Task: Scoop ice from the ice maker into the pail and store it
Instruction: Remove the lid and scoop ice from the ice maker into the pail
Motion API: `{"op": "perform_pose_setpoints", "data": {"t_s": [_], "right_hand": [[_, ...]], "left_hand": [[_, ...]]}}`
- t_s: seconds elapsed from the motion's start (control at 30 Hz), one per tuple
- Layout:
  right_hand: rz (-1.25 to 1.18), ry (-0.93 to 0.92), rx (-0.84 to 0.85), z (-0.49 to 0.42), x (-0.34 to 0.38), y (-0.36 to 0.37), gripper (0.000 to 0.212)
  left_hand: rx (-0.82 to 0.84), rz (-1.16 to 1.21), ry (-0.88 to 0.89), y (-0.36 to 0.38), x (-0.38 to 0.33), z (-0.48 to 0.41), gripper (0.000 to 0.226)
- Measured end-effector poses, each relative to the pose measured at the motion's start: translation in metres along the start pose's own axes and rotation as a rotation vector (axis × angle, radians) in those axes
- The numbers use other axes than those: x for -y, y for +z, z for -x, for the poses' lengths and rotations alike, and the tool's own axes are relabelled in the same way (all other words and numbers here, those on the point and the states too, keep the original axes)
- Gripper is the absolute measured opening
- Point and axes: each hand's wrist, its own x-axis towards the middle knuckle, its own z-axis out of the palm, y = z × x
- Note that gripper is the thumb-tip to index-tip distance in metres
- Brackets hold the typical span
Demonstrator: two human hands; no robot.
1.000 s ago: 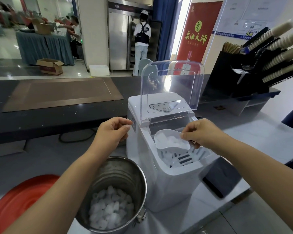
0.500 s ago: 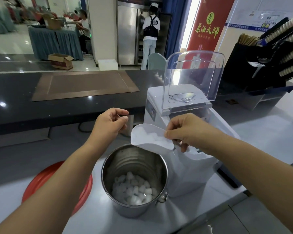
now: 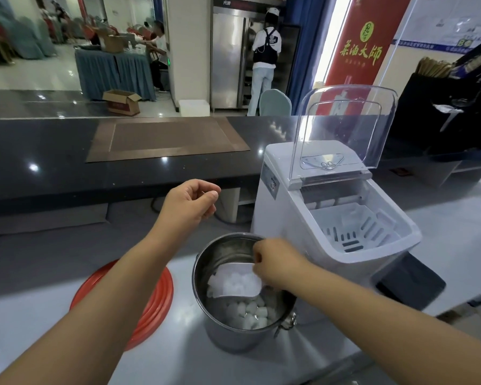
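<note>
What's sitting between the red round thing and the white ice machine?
The steel pail, with ice cubes at its bottom. The right hand holds a white scoop of ice inside it. The head view shows this.
</note>
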Motion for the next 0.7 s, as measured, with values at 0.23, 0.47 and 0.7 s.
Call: {"op": "perform_pose_setpoints", "data": {"t_s": [0.23,0.47,0.7], "right_hand": [[0.149,-0.085,-0.072,-0.008,0.012,0.021,0.012],[0.267,-0.177,-0.159,0.000,0.008,0.006,0.010],[0.204,-0.243,-0.285,0.012,0.001,-0.022,0.006]], "left_hand": [[0.008,-0.006,0.014,0.006,-0.003,0.004,0.014],[0.007,0.002,0.000,0.016,0.000,0.003,0.014],[0.023,-0.004,0.020,0.028,-0.005,-0.002,0.012]]}}
